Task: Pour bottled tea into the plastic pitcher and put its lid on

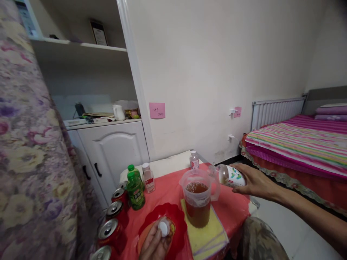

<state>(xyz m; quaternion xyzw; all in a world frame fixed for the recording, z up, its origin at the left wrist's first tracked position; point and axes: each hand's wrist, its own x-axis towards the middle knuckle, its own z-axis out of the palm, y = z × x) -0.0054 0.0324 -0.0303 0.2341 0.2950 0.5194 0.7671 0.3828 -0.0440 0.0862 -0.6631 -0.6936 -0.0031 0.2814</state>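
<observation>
My right hand (251, 180) grips a clear plastic bottle (233, 177) with a white and green label. The bottle lies nearly level, its mouth pointing left towards the pitcher's handle; a little liquid seems to be inside. A clear plastic pitcher (197, 211), more than half full of brown liquid with bubbles on top, stands upright on a yellow mat (214, 234). Between the closed fingers of my left hand (155, 240) is a white bottle cap (163, 228). That hand hovers over a red scalloped dish (180, 220), hiding much of its inside.
Several red cans (110, 231) line the table's left edge. Two green bottles (135, 191) and a clear bottle (148, 178) stand behind them. Another small bottle (194, 160) is behind the pitcher. A white cabinet (119, 148) and a bed (298, 137) flank the table (165, 184).
</observation>
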